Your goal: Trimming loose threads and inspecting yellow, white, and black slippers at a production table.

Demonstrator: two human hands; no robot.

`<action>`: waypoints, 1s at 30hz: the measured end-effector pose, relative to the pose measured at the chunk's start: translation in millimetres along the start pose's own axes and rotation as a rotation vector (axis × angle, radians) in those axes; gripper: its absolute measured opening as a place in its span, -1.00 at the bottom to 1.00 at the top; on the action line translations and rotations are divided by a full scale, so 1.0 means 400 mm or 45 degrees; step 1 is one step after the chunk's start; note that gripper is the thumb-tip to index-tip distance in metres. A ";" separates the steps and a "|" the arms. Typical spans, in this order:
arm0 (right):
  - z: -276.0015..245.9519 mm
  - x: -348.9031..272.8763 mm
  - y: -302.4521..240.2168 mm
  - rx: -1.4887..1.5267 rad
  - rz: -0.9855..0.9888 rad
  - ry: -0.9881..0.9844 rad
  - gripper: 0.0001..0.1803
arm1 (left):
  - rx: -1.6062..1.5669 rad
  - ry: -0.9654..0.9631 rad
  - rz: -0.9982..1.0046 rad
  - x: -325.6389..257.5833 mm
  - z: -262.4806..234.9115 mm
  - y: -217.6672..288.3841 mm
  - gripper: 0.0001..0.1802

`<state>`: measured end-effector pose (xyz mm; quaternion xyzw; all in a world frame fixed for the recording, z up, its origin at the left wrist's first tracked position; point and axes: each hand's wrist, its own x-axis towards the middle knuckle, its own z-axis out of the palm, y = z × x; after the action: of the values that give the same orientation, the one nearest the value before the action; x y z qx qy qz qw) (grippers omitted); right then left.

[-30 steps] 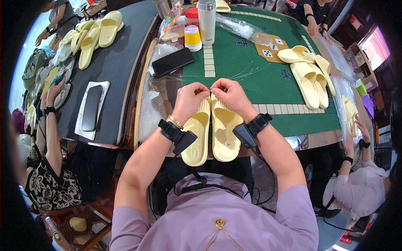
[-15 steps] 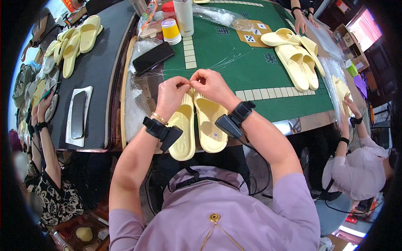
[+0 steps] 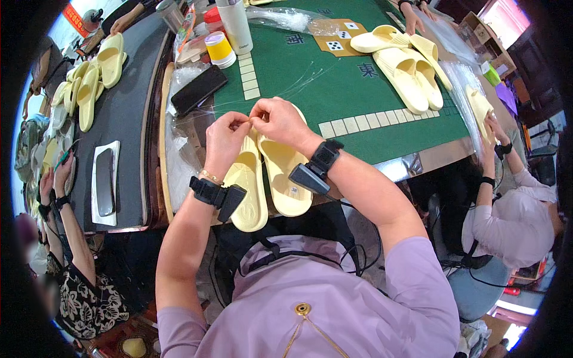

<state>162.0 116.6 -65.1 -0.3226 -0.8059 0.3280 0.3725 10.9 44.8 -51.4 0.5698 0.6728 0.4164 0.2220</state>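
Observation:
A pair of pale yellow slide slippers lies side by side at the table's near edge, toes away from me. My left hand is over the toe end of the left slipper, thumb and fingers pinched. Its fingertips meet those of my right hand, also pinched, above the gap between the toes. Whatever they grip is too small to make out. The right slipper has a small white sticker on its insole; my right hand covers part of its strap. Thin clear plastic strands lie just beyond my hands.
Left of my hands are a black phone, a yellow-and-white cup and a white tumbler. More yellow slippers lie on the green tabletop. Co-workers' hands are at the left table, the far edge and the right.
The view has shifted, so the table and slippers sit slightly further left in the picture. My hands stay pinched together over the slippers' toes.

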 end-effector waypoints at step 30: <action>-0.070 0.048 -0.044 -0.815 -0.098 0.131 -0.77 | 0.118 -0.024 0.199 0.015 0.003 -0.031 -0.85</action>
<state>169.9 129.3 -29.6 -0.4087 -0.8599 0.0269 0.3047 3.1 50.8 -61.2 0.6341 0.6427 0.3956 0.1683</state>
